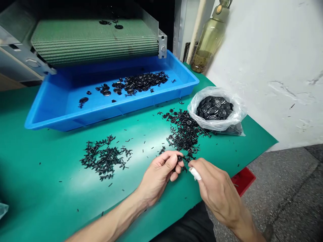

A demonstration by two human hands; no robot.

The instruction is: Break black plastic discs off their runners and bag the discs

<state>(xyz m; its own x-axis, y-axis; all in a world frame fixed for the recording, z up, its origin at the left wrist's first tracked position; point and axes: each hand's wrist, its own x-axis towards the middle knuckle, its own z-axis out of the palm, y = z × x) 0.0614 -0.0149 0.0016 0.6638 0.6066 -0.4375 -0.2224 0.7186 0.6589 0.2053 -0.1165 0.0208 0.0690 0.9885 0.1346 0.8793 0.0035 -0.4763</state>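
My left hand (158,174) is closed, pinching a small black plastic part (179,158) between thumb and fingers. Just to its right, my right hand (218,188) is curled with its fingertips together; a white wrap (195,173) covers its thumb. Whatever those fingers may hold is hidden. Both hands are at the near edge of a heap of small round black parts (185,131) with thin prongs. Behind the heap, an open clear plastic bag (238,116) is full of black discs (214,107).
Black sprue scraps (103,158) lie piled on the green table (63,201). A blue tray (101,117) with black parts stands under a green conveyor belt (96,40). A bottle (208,40) stands near the white wall. A red bin (244,181) sits below the table's right edge.
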